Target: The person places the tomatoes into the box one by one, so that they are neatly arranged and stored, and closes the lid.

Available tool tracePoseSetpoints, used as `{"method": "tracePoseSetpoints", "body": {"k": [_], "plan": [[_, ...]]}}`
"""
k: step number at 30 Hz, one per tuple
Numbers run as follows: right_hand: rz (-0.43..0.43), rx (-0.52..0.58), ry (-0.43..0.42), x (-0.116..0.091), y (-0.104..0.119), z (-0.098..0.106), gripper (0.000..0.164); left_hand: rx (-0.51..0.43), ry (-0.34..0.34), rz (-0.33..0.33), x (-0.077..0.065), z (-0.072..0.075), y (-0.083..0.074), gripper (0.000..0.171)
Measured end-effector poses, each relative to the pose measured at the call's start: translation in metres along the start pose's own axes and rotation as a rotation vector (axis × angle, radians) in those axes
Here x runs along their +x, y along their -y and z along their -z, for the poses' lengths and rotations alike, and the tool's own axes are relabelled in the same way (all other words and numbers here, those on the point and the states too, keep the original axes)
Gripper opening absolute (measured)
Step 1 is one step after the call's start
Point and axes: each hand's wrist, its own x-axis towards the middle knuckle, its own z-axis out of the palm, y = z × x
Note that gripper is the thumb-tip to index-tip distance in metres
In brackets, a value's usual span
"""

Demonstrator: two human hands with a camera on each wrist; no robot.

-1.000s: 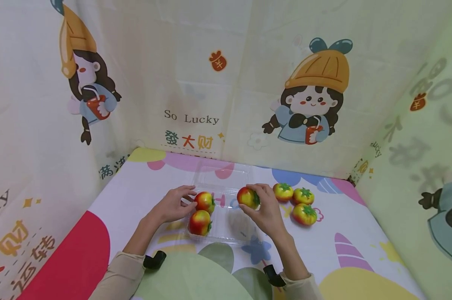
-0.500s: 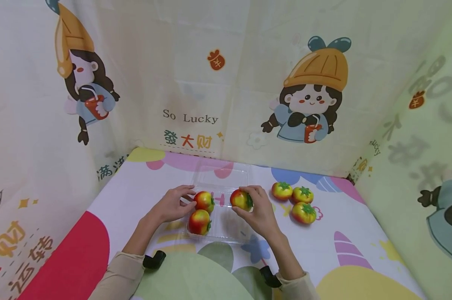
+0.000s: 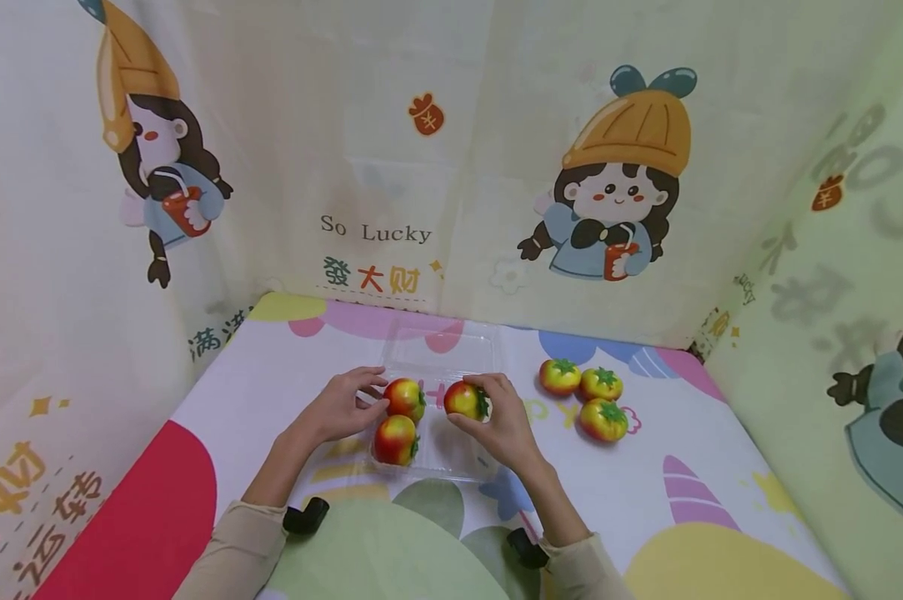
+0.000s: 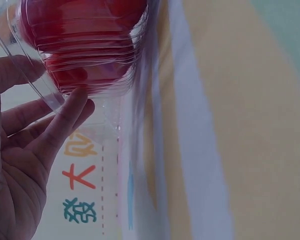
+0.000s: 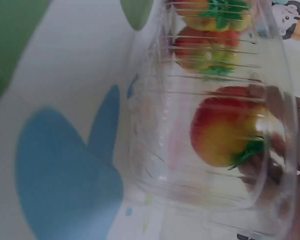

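Observation:
In the head view, my right hand [image 3: 499, 421] grips a red-and-yellow toy tomato [image 3: 464, 401] with a green leafy top. Thumb and fingers sit on opposite sides of it, over the right half of a clear plastic clamshell box [image 3: 451, 467]. Two more such tomatoes, a far one [image 3: 403, 398] and a near one [image 3: 395, 440], lie along the box's left side. My left hand [image 3: 340, 408] is at the left wall, its fingers loosely extended. In the left wrist view, fingers [image 4: 65, 112] touch the ribbed wall and the thumb is by the rim.
Right of the box, three similar tomatoes [image 3: 601, 386] sit grouped on the patterned tablecloth [image 3: 556, 492]. The box's transparent lid [image 3: 443, 346] lies folded back toward the rear. A printed curtain [image 3: 466, 167] surrounds the table at the back and sides.
My right hand has moved left with its tomato, bringing it farther over the box. The left hand stays at the box's left side. The head view has shifted slightly.

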Motion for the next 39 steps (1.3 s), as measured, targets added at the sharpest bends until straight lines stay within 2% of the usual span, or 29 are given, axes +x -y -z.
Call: {"method": "tracePoseSetpoints", "body": {"k": [9,17,39], "plan": [[-0.032,0.098,0.005,0.006,-0.003,-0.010,0.056,0.010,0.002,-0.021,0.003,0.004,0.002,0.036],[-0.094,0.162,0.015,0.007,-0.002,-0.018,0.054,0.019,0.015,0.011,0.002,0.005,0.002,0.037],[-0.159,0.144,0.067,0.012,-0.005,-0.032,0.054,0.023,0.002,0.014,0.001,0.000,0.001,0.036]]}}
